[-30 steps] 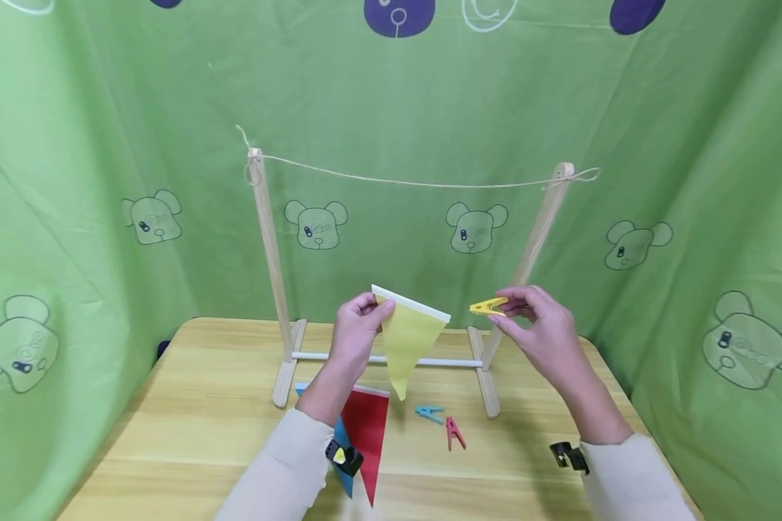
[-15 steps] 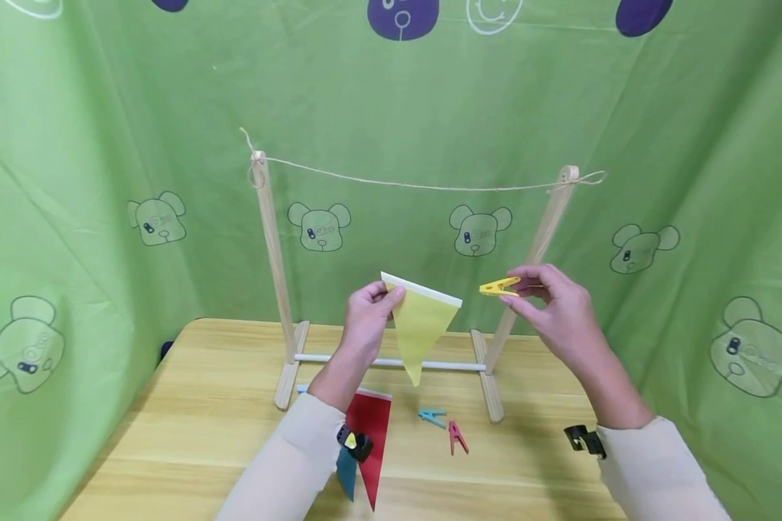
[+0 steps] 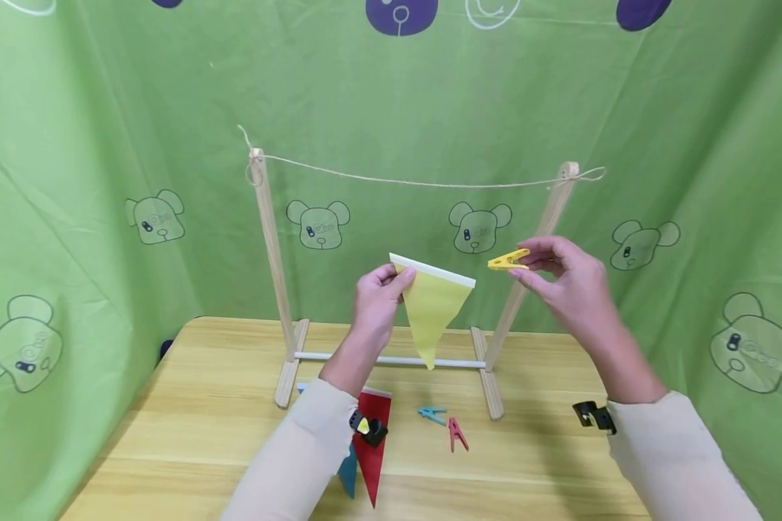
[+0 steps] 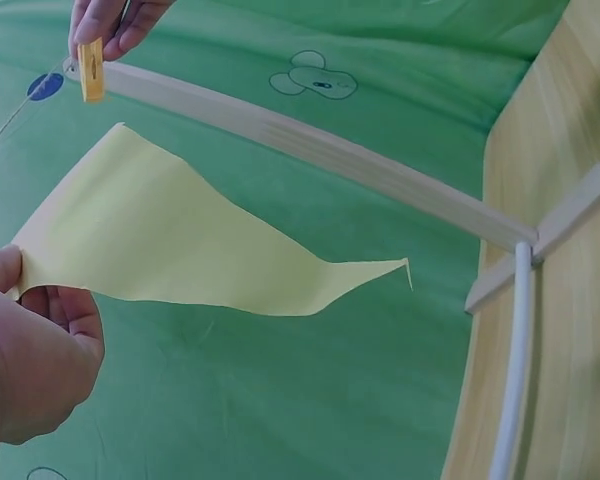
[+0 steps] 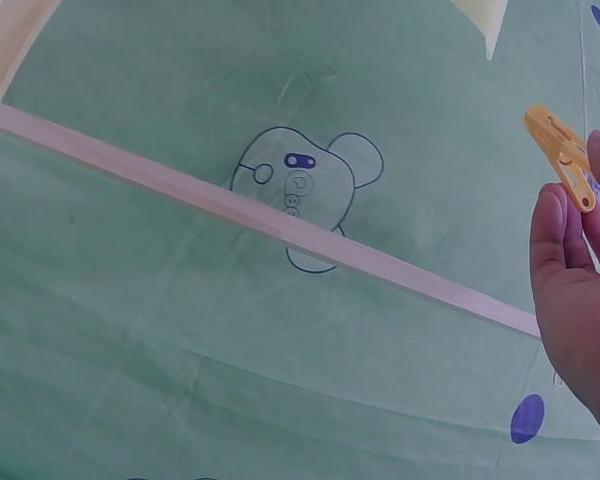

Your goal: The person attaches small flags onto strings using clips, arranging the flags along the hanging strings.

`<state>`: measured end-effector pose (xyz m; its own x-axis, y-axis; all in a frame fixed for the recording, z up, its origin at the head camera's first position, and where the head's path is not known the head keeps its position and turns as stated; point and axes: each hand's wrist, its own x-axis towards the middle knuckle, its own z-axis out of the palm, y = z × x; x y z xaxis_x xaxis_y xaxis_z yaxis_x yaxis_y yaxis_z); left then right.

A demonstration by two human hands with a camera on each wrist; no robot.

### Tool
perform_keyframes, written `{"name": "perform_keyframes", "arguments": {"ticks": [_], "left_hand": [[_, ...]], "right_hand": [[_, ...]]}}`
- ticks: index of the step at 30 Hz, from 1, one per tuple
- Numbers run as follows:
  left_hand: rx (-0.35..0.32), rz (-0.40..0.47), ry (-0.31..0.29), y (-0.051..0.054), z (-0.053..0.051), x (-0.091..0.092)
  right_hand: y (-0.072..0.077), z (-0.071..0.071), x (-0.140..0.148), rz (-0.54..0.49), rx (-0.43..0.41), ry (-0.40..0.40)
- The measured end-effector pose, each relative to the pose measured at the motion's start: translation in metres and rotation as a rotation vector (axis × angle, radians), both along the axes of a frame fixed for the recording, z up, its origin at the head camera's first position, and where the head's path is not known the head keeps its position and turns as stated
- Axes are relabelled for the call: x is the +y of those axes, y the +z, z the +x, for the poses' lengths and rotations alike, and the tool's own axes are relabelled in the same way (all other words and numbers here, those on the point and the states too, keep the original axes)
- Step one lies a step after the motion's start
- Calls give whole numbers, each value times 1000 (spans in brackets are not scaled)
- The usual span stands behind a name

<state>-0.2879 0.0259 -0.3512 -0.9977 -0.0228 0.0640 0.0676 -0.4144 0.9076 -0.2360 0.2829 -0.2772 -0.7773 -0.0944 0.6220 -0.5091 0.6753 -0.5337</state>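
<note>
My left hand (image 3: pixel 379 300) pinches the upper left corner of a yellow triangular pennant (image 3: pixel 435 304), whose white top band (image 3: pixel 439 272) slopes down to the right. The pennant's tip hangs down, in front of the wooden stand. To its right, my right hand (image 3: pixel 570 286) holds a yellow clothespin (image 3: pixel 508 260) between thumb and fingers at its handle end, its nose pointing left. A small gap separates clothespin and pennant. Above both hands a thin string (image 3: pixel 391 180) sags between two wooden posts. The left wrist view shows the pennant (image 4: pixel 180 230) slightly curled.
A blue clothespin (image 3: pixel 432 414) and a red clothespin (image 3: pixel 457 435) lie on the wooden table (image 3: pixel 202 405). A red pennant (image 3: pixel 373 449) and a blue pennant (image 3: pixel 348 474) lie partly under my left forearm. The stand's left post (image 3: pixel 272 253) and right post (image 3: pixel 547 217) flank my hands.
Both hands have risen and shifted right, bringing the yellow pennant and the yellow clothespin nearer the string. The things on the table stay put.
</note>
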Motion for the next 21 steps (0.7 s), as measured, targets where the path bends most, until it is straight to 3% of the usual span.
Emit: {"name": "perform_keyframes", "arguments": {"ticks": [10,21], "left_hand": [[13,42,4,16,-3,14],[25,66,1,34,-7,28]], "right_hand": [[16,-3,3,-56,9,-3],[37,-7,7,-46,41,-26]]}}
